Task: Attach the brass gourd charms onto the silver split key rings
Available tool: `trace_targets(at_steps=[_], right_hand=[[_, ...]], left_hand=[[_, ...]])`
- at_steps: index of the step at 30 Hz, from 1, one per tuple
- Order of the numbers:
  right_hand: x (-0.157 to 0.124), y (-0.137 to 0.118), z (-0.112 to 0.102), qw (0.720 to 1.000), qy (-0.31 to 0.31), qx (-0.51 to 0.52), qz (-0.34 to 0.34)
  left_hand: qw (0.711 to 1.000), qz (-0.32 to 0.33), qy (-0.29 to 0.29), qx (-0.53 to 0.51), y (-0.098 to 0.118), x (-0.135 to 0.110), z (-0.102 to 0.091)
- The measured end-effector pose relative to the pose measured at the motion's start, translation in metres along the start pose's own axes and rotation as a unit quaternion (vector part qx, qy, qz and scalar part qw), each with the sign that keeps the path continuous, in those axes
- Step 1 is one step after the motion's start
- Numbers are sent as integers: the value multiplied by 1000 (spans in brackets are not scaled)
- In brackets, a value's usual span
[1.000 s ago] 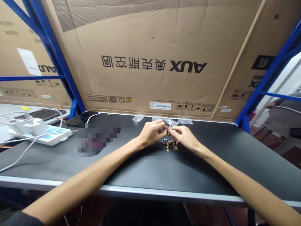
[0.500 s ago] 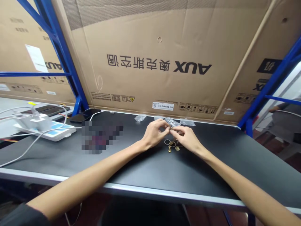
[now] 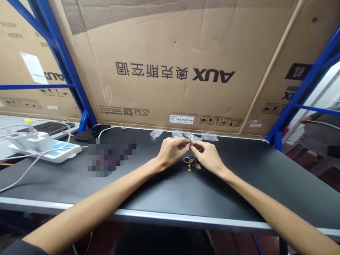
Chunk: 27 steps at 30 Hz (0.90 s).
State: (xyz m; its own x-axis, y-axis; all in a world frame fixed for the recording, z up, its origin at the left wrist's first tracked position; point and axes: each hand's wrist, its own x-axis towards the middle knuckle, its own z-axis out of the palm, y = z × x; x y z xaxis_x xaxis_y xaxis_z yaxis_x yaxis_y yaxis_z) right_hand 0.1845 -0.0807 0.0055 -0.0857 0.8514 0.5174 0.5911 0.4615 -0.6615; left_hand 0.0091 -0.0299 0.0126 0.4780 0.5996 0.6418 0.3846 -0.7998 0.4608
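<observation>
My left hand (image 3: 172, 150) and my right hand (image 3: 209, 156) meet fingertip to fingertip above the black tabletop, both closed in a pinch. Between them is a small metal ring (image 3: 191, 142), mostly covered by the fingers. Just below the hands, silver key rings (image 3: 186, 160) lie on the table with gold-coloured charms (image 3: 189, 168) beside them; another charm (image 3: 198, 167) is close to my right hand. Behind my fingertips lies a clear plastic bag (image 3: 191, 136).
More clear bags (image 3: 156, 133) line the back edge, below a large cardboard box (image 3: 170, 95). To the left are a white power strip (image 3: 60, 156) with chargers and cables, a dark phone (image 3: 92, 131) and a pixelated patch. Blue rack posts (image 3: 277, 141) flank the table (image 3: 159, 194).
The view has shifted slightly, so everything sits a little further left. My fingertips have drawn closer together, and the ring between them shows less than before.
</observation>
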Motion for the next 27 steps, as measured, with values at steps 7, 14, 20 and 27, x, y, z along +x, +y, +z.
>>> trace_targets(at_steps=[7, 14, 20, 27], right_hand=[[0, -1, -2, 996, -1, -85, -32], [2, -5, -8, 993, -6, -111, -40], [8, -2, -15, 995, -89, 49, 5], [11, 5, -20, 984, -131, 117, 19]], left_hand=[[998, 28, 4, 58, -2, -2, 5], [996, 11, 3, 92, 2, -2, 6], [1000, 20, 1, 1, -1, 0, 6], [996, -40, 22, -71, 8, 2, 5]])
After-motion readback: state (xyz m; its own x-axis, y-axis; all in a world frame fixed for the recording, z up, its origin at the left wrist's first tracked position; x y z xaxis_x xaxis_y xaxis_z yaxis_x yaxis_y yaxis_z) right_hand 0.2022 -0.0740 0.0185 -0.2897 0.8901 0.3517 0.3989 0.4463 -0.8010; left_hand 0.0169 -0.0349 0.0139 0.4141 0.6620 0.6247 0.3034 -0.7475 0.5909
